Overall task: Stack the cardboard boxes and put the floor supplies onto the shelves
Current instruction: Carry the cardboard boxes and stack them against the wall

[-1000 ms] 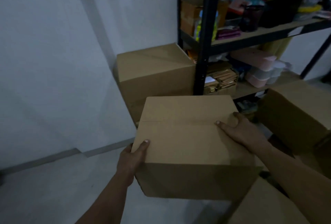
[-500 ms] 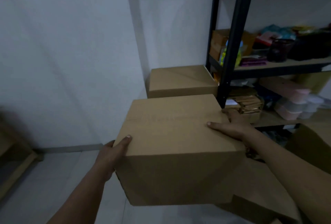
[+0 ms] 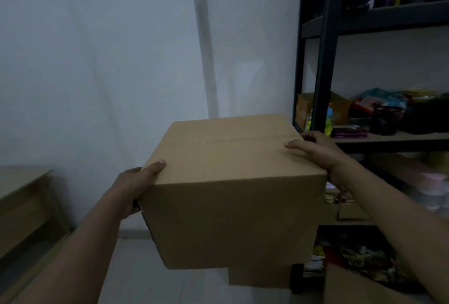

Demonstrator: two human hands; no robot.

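The cardboard box (image 3: 230,182) has been lifted higher, up to the frame's centre. An upper shelf (image 3: 388,19) has come into view, upper right.

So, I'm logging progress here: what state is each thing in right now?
Carried cardboard box: closed, raised, held at both sides.
Left hand: grips the box's left edge.
Right hand: grips its right top edge.
Lower box: mostly hidden under the carried one; contact unclear.
Shelf unit: upright, shelves stocked.

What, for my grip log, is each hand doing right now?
Left hand: grips the box at its left side, thumb on top.
Right hand: grips the box at its right edge, thumb on top.
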